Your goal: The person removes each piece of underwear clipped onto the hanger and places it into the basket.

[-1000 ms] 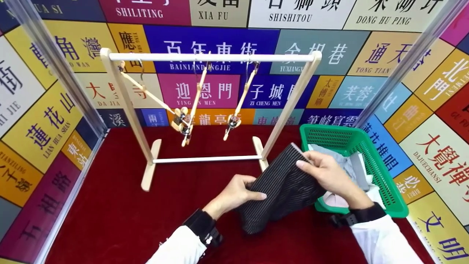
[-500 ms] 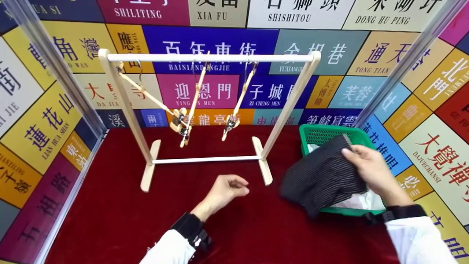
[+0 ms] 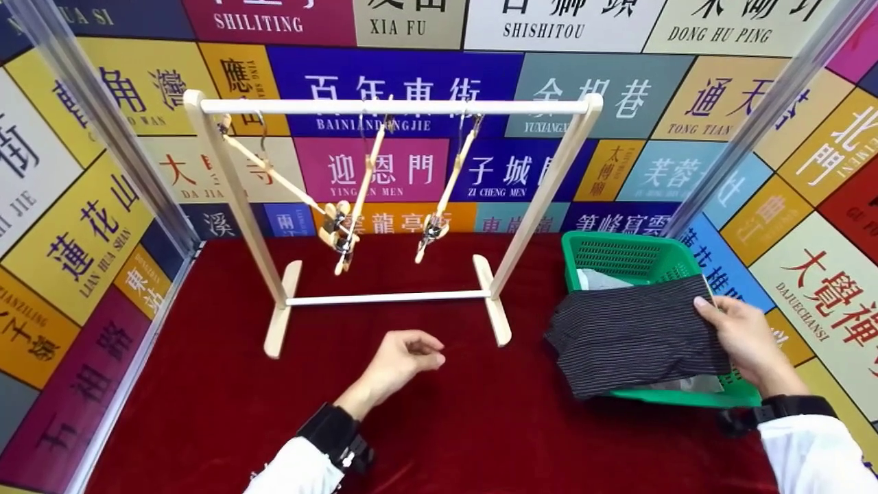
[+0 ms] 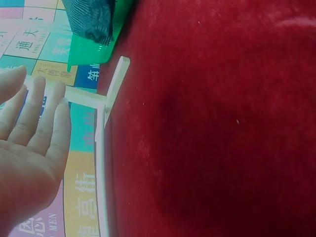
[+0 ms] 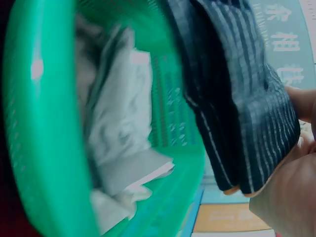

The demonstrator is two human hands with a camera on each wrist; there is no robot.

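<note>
My right hand (image 3: 751,343) pinches the edge of a dark pinstriped garment (image 3: 638,336), thumb on top, and holds it spread over the green basket (image 3: 744,396). The cloth covers much of the basket's opening and hangs past its left side; whether it touches the contents I cannot tell. Folded grey and white clothes (image 5: 123,108) lie inside, seen in the right wrist view. My left hand (image 3: 394,363) hovers over the red cloth, holding nothing, its fingers loosely bent. In the left wrist view its palm and fingers (image 4: 42,118) show relaxed.
A wooden rack (image 3: 405,107) stands behind my left hand. From its bar hang a left hanger (image 3: 274,175), a middle hanger (image 3: 367,182) and a right hanger (image 3: 453,182), all with clips. Printed panels (image 3: 394,82) surround the red-covered table (image 3: 226,412).
My left hand has let go of the pinstriped garment and drawn back a little leftward. My right hand has carried the garment right, over the basket.
</note>
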